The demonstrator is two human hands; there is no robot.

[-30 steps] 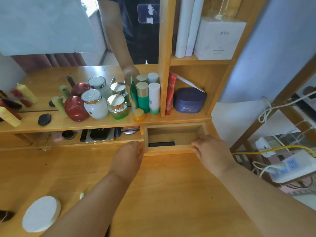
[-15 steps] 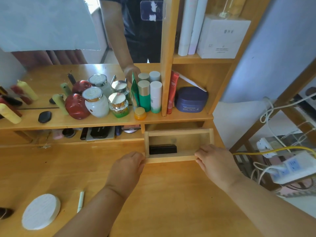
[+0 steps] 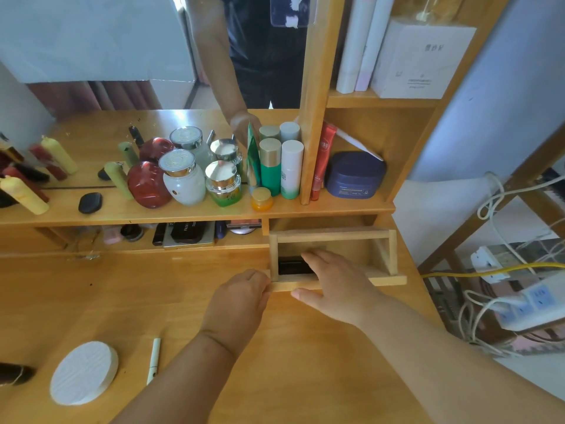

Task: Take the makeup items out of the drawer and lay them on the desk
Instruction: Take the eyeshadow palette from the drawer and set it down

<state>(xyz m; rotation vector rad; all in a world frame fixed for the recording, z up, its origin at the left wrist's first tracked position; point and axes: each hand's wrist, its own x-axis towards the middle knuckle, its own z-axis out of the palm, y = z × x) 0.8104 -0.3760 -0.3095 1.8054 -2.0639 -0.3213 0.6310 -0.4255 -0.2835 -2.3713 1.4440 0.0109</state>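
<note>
A small wooden drawer stands pulled out over the wooden desk, under the shelf on the right. A black makeup case lies at the drawer's front left; my right hand partly hides it. My left hand grips the drawer front's left end. My right hand reaches over the drawer front, fingers spread inside next to the black case, thumb outside the front. I cannot tell whether the fingers touch the case.
A white round pad and a pale pen lie on the desk at lower left. Jars and bottles crowd the shelf before a mirror. More cosmetics sit in the slot below. Cables and a power strip hang at right.
The drawer has slid out further. My right hand left the drawer front's right end and moved left, into the drawer beside the black case. My left hand stayed at the left end.
</note>
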